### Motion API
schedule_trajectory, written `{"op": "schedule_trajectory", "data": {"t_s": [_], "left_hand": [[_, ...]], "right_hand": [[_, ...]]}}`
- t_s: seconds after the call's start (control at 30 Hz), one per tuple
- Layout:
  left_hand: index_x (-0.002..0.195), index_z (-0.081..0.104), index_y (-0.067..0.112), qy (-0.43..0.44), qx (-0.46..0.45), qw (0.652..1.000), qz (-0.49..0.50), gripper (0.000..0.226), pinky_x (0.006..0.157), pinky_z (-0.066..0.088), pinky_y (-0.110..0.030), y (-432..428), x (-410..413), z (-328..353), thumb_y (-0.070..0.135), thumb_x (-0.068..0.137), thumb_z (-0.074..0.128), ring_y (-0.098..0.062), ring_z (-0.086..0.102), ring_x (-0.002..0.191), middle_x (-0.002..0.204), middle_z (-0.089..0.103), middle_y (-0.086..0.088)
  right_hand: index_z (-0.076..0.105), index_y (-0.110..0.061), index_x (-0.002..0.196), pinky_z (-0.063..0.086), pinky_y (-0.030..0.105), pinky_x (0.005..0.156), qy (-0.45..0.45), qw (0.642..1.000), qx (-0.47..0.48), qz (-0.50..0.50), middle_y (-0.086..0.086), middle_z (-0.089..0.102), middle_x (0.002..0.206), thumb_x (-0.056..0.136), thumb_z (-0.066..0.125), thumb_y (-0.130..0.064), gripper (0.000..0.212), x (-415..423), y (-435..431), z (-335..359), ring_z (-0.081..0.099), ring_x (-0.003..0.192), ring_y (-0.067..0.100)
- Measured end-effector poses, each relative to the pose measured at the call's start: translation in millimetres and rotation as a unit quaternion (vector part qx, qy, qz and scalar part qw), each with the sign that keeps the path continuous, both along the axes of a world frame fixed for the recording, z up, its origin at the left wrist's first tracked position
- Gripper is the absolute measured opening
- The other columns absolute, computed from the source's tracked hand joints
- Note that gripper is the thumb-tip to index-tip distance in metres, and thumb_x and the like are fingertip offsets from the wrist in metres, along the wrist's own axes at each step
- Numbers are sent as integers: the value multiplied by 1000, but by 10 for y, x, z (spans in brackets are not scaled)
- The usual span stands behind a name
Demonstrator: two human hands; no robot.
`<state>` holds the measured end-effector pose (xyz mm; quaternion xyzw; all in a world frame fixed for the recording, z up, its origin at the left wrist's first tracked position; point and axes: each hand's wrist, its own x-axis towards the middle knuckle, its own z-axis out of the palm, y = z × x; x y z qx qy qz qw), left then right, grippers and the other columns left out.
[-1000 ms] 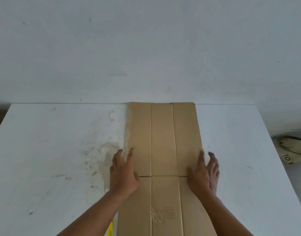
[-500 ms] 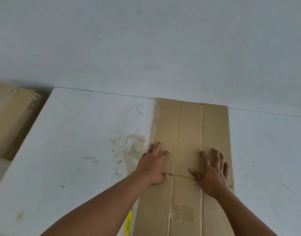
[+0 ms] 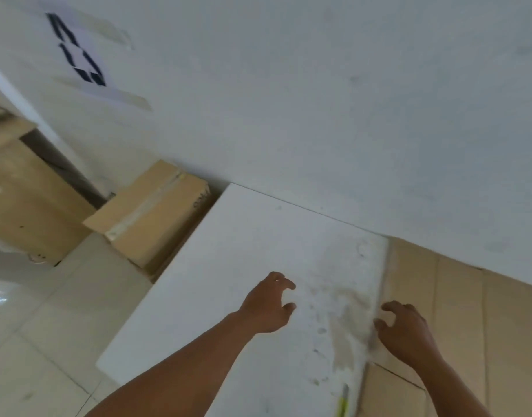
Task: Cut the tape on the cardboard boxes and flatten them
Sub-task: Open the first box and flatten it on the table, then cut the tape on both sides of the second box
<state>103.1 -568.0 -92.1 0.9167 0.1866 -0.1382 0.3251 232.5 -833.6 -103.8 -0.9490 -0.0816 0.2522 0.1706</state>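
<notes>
I see my left hand (image 3: 269, 302) over the white table (image 3: 228, 266), fingers loosely curled and empty. My right hand (image 3: 406, 332) curls likewise, gripping nothing, at the left edge of the flattened cardboard box (image 3: 460, 311), which spreads beneath and right of its fingers.

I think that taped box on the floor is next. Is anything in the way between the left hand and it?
Nothing visible. The left hand is over the white table, and the taped box sits on the floor just past the table's far left edge, by the wall. Only tabletop lies between them.
</notes>
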Motion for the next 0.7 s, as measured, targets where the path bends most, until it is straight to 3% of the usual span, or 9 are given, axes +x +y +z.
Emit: {"op": "schedule_trajectory", "data": {"t_s": [0.13,0.23,0.33,0.47,0.6,0.7], "left_hand": [[138,54,27,-36,3,998,60,42,114,28,-21,1178,-407,0,37,97,61,-12,37,141,153,37,6],[133,58,25,-55,15,995,86,35,103,21,-12,2189,-682,-39,33,99,59,-3,39,132,139,41,13],[122,66,17,-81,34,989,119,31,97,39,-23,3152,-873,-89,25,93,64,-20,58,118,127,56,-1],[121,66,17,-99,44,974,201,33,92,45,-28,4188,-1123,-36,13,88,69,-22,59,112,125,56,-2],[137,54,17,-74,76,955,277,51,97,49,-44,4984,-1126,-105,20,89,70,-29,50,125,138,47,-8],[150,39,15,-2,28,946,324,72,100,48,-49,5377,-1106,-257,37,89,71,-36,49,129,148,40,-15]], "right_hand": [[63,-23,121,42,26,90,16,998,40,43,3,62,120,90,67,-33,33,-270,1339,58,61,107,19],[65,-24,117,39,22,86,40,995,81,41,-2,64,114,90,67,-31,28,-587,2379,14,57,97,12],[66,-26,114,43,24,85,83,987,134,6,-9,67,107,91,66,-31,24,-865,3318,-31,61,97,10],[65,-27,112,55,32,86,151,967,194,-66,-9,69,97,93,63,-34,21,-1160,4349,-36,66,91,10],[58,-25,127,56,43,93,211,939,234,-139,-5,68,105,95,60,-39,35,-1301,5137,-126,67,96,15],[46,-24,141,53,43,98,237,927,230,-180,-3,60,119,95,57,-46,52,-1384,5514,-249,61,108,19]]}}
